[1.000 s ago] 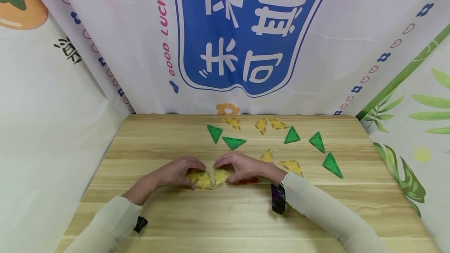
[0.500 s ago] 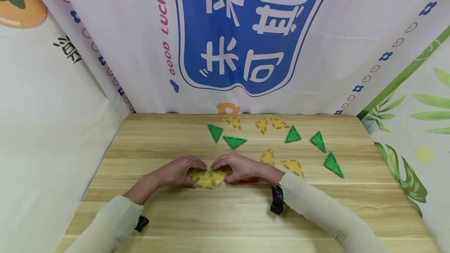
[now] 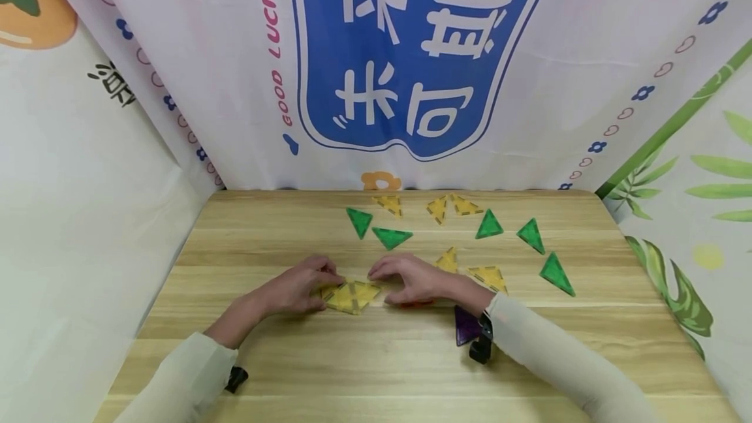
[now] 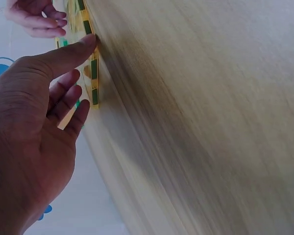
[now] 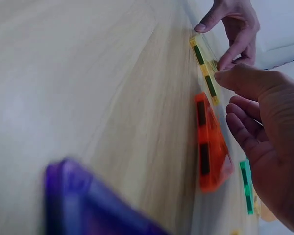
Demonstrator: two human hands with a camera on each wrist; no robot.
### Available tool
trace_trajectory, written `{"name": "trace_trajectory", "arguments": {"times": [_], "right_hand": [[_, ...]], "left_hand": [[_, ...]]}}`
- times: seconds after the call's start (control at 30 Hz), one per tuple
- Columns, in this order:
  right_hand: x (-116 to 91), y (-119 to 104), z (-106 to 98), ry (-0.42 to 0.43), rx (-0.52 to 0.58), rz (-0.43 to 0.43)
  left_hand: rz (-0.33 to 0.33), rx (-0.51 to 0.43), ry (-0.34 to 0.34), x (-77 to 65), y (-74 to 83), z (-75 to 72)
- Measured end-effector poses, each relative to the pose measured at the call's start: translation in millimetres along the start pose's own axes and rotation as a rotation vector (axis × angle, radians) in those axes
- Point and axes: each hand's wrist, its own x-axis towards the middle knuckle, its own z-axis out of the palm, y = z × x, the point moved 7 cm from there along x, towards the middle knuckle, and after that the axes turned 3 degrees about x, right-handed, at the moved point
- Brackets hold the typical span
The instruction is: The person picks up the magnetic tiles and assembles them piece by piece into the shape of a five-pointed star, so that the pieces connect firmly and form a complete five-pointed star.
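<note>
Several translucent yellow triangular magnetic tiles (image 3: pixel 351 297) lie joined edge to edge on the wooden table. My left hand (image 3: pixel 302 284) holds their left end, its thumb at the near edge and a fingertip at the far side. In the left wrist view, the thumb of my left hand (image 4: pixel 36 103) touches the dark-striped tile edge (image 4: pixel 94 73). Just right of the joined tiles, my right hand (image 3: pixel 414 279) has relaxed fingers and grips nothing. Partly hidden beneath it is an orange-red tile (image 3: pixel 416 304), clearer as an orange tile (image 5: pixel 210 147) in the right wrist view.
A purple triangular tile (image 3: pixel 466 326) lies by the right wrist. Loose green tiles (image 3: pixel 392 237) and yellow tiles (image 3: pixel 489 277) are scattered toward the back and right. A printed cloth (image 3: pixel 235 116) hangs behind the table (image 3: pixel 352 371).
The right hand's yellow piece has closed the gap and met the left-hand tiles. My right hand has then let go and shifted right. The left hand's index finger has moved slightly.
</note>
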Motion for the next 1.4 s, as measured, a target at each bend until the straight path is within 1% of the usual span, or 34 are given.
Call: {"name": "trace_trajectory", "arguments": {"times": [0.1,0.27,0.33,0.43,0.57,0.73,0.83,0.97,1.17,1.4], "right_hand": [[-12.1,0.6,-6.0,0.002,-0.017,0.016],[-30.7,1.2,-14.2,-0.022,-0.028,0.022],[-36.5,1.8,-16.2,-0.035,-0.034,0.027],[-44.2,3.6,-19.0,-0.043,-0.054,0.060],[-54.1,6.4,-20.3,-0.044,-0.085,0.115],[-63.4,8.8,-19.0,-0.043,-0.092,0.135],[-65.6,10.6,-18.6,-0.029,-0.094,0.137],[-66.8,12.9,-17.9,-0.015,-0.097,0.139],[-67.4,15.3,-17.1,-0.012,-0.078,0.151],[-67.1,15.7,-16.7,-0.003,-0.080,0.132]], "left_hand": [[-0.013,0.039,0.009,-1.6,1.0,-0.5],[-0.061,0.130,0.029,-4.1,1.9,-3.0],[-0.075,0.151,0.035,-3.7,2.7,-4.0],[-0.110,0.163,0.035,-2.4,3.0,-4.0],[-0.161,0.166,0.050,-1.3,2.9,-2.8],[-0.214,0.149,0.072,0.3,0.0,-1.2],[-0.228,0.150,0.098,2.3,-1.7,-2.3],[-0.218,0.170,0.127,5.2,-2.0,-3.6],[-0.219,0.138,0.115,7.7,-3.1,0.6],[-0.261,0.069,0.088,11.3,-7.1,6.8]]}}
